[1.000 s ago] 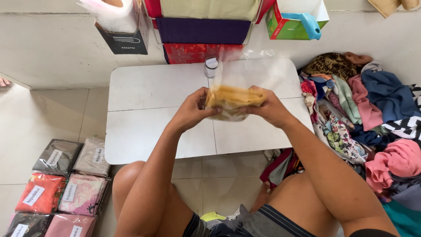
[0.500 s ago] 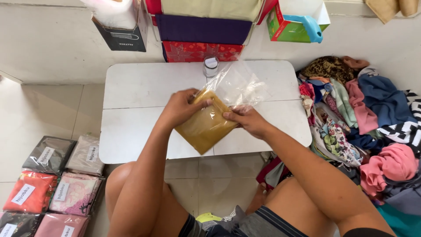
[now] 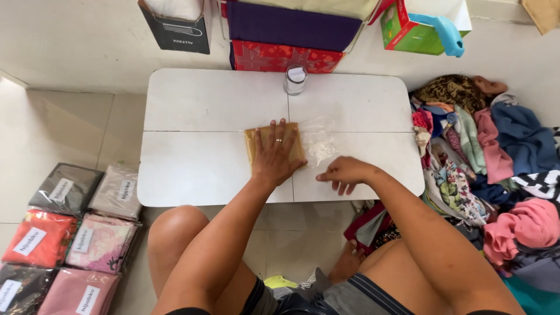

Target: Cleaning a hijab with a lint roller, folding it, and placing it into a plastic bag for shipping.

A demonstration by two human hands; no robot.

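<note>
Bright, soft daylight fills the room. The white table (image 3: 210,116) shines a little (no hard shadows). Everything looks sharp.

Left hand (image 3: 276,153): flat, palm down, fingers spread, ring on one finger, forearm extended forward; right hand (image 3: 344,173): loosely curled, knuckles up, fingertips down, arm bent.

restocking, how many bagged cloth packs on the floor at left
7 show: grey, beige, red, floral pink, black, pink; one more under the left hand. Others may lie off-frame.
</note>
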